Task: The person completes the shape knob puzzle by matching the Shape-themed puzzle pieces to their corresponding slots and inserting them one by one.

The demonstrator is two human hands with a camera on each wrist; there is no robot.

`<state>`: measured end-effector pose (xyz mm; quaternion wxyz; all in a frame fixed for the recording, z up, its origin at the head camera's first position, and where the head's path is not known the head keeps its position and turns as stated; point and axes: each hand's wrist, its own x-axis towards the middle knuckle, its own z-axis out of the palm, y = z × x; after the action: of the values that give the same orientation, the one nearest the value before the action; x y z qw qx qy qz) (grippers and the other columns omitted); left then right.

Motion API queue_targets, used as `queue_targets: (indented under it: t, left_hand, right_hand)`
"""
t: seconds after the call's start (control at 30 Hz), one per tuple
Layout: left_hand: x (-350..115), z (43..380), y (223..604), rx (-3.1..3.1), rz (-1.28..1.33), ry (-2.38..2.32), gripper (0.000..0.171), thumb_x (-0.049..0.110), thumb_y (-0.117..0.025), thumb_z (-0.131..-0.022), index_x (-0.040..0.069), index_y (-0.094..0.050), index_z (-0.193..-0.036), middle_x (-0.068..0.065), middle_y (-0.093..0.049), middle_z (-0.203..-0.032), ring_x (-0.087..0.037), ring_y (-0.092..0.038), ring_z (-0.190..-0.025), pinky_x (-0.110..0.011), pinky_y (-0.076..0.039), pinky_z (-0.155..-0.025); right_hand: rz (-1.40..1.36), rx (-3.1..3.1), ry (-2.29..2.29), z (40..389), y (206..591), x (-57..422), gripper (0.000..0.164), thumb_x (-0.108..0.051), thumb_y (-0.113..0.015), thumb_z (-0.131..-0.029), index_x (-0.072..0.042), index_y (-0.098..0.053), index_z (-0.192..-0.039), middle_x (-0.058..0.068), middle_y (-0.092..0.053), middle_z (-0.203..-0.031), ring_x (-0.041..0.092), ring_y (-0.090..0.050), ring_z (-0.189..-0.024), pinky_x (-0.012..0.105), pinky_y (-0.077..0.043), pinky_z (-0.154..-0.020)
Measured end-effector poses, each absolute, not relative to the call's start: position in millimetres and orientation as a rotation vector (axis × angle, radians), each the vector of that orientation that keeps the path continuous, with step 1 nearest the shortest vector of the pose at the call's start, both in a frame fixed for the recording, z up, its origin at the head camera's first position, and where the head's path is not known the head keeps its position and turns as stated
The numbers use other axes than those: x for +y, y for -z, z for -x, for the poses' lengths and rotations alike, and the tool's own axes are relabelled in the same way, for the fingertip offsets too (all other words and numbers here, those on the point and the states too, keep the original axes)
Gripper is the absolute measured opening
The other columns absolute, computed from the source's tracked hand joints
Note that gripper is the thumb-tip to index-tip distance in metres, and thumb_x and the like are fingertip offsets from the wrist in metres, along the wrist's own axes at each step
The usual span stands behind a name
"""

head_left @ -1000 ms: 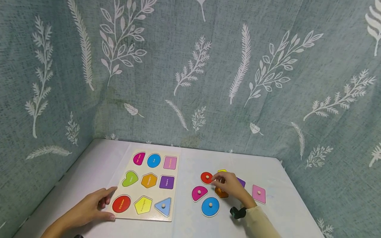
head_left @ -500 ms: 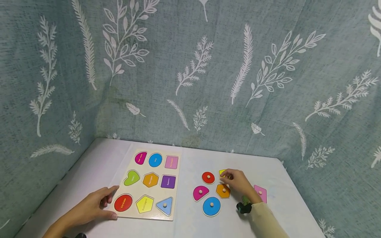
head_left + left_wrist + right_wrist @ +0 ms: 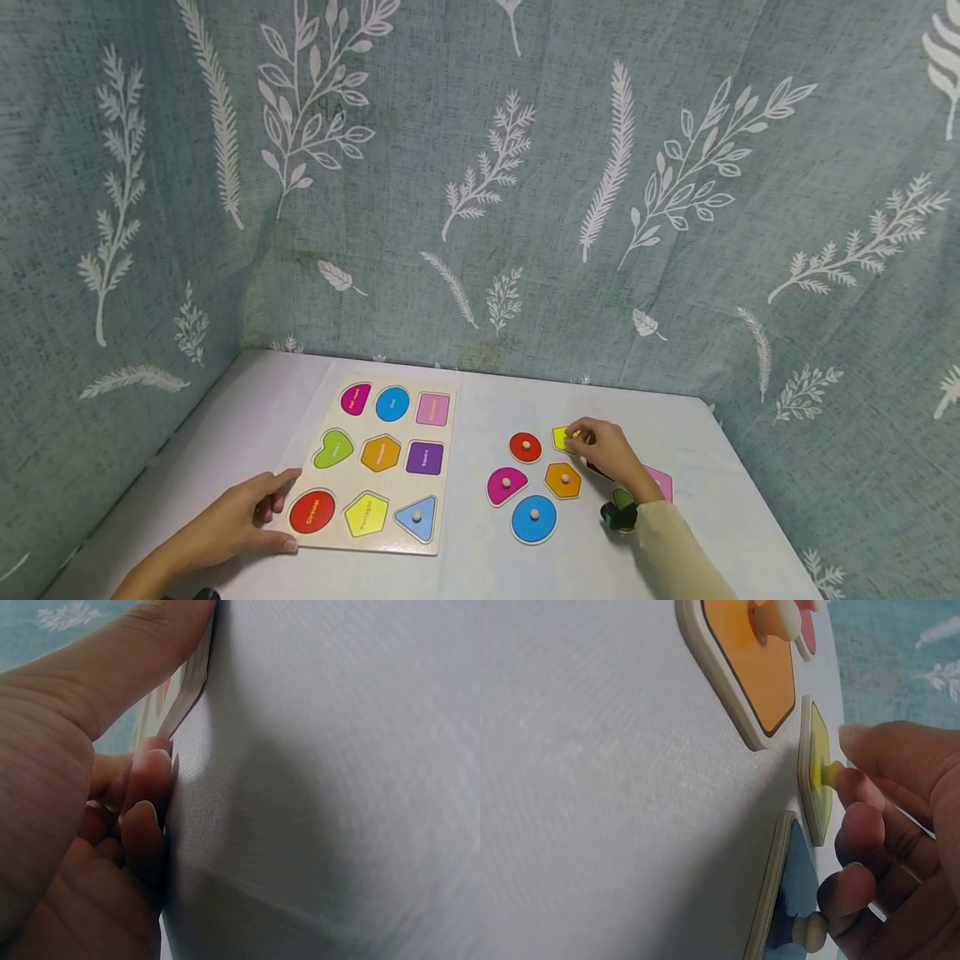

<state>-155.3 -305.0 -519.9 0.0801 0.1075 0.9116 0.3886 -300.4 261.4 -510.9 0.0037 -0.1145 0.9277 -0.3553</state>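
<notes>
A pale shape puzzle board (image 3: 360, 471) lies on the left half of the table. My left hand (image 3: 236, 521) rests at its near left corner, index finger along the left edge and thumb against the front edge. Over the loose pieces, my right hand (image 3: 611, 450) reaches to a yellow pentagon piece (image 3: 560, 439). In the right wrist view, the index fingertip meets or nearly meets the pentagon's knob (image 3: 831, 774), with the thumb apart from it. The pentagon lies flat. A darker knobbed piece (image 3: 799, 874) under the hand is mostly hidden in the head view.
Loose knobbed pieces surround the right hand: red circle (image 3: 525, 447), magenta half-round (image 3: 506, 485), orange hexagon (image 3: 562, 481), blue disc (image 3: 534, 519), partly covered green piece (image 3: 622, 498) and pink piece (image 3: 660, 482). A knobbed blue triangle (image 3: 417, 518) sits in the board. Patterned cloth (image 3: 480, 192) hangs behind.
My right hand has moved from over the orange hexagon and red circle, away and to the right, to the yellow pentagon. My left hand stays at the board's corner.
</notes>
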Motion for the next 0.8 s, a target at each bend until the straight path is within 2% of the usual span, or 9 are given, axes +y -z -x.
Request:
queue_targets:
  t: [0.33, 0.8]
  left_hand:
    - [-307.0, 154.5, 522.1, 2.749, -0.41, -1.156, 0.098, 0.037, -0.095, -0.07, -0.012, -0.05, -0.141, -0.001, -0.047, -0.09, -0.005, -0.045, -0.078, -0.024, -0.042, -0.066]
    - [-306.0, 153.5, 521.7, 2.74, -0.379, -1.179, 0.098, 0.036, -0.096, -0.069, -0.012, -0.05, -0.141, -0.002, -0.047, -0.09, -0.007, -0.046, -0.078, -0.024, -0.043, -0.066]
  right_hand:
    - [0.316, 2.912, 1.073, 305.6, 511.9, 260.2, 0.016, -0.014, -0.077, -0.093, -0.007, -0.072, -0.108, 0.0, -0.057, -0.076, 0.017, -0.052, -0.067, 0.027, -0.045, -0.059]
    - [0.18, 2.921, 1.041, 308.7, 513.4, 261.5, 0.016, -0.019, -0.079, -0.091, -0.007, -0.073, -0.1, 0.002, -0.061, -0.081, 0.018, -0.054, -0.073, 0.029, -0.05, -0.066]
